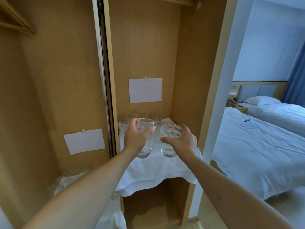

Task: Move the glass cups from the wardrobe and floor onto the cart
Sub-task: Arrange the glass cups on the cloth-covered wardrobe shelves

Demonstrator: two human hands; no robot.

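Centre frame, wardrobe shelf [165, 176] draped in white cloth. Left hand [134, 138] wraps tall smooth glass [146, 146]; right hand [181, 141] wraps dimpled tumbler [170, 142]. More glasses [132, 118] behind. Advice: lift both straight, keep apart, avoid clinking.

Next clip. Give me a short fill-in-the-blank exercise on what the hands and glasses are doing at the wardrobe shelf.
1. The left hand grips the tall smooth glass, and the right hand grips the ____ glass.
2. The shelf under both glasses is covered by a ____ cloth.
3. More glasses stand at the ____ of the shelf.
4. A sheet of ____ is taped to the wall above the shelf.

Missing words: dimpled; white; back; paper
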